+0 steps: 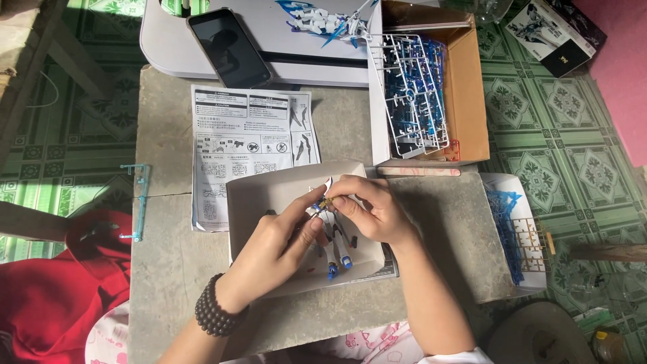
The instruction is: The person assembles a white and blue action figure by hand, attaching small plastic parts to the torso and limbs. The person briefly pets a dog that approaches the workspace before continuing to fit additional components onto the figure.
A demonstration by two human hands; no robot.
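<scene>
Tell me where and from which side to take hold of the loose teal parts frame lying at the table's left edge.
Pinch the teal parts frame on its long straight bar, near the middle, coming from the left, where the table edge leaves it open. The bar lies lengthwise along the edge, thin and flat; its short top and bottom prongs look flimsier.

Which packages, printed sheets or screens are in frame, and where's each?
Black smartphone: top left on white box lid, screen dark.
Black-and-white instruction sheet: centre-left on grey table.
Open brown cardboard box: top right, holds blue-and-white plastic part frames.
Dark printed box: top-right corner, on green tiled floor.
</scene>
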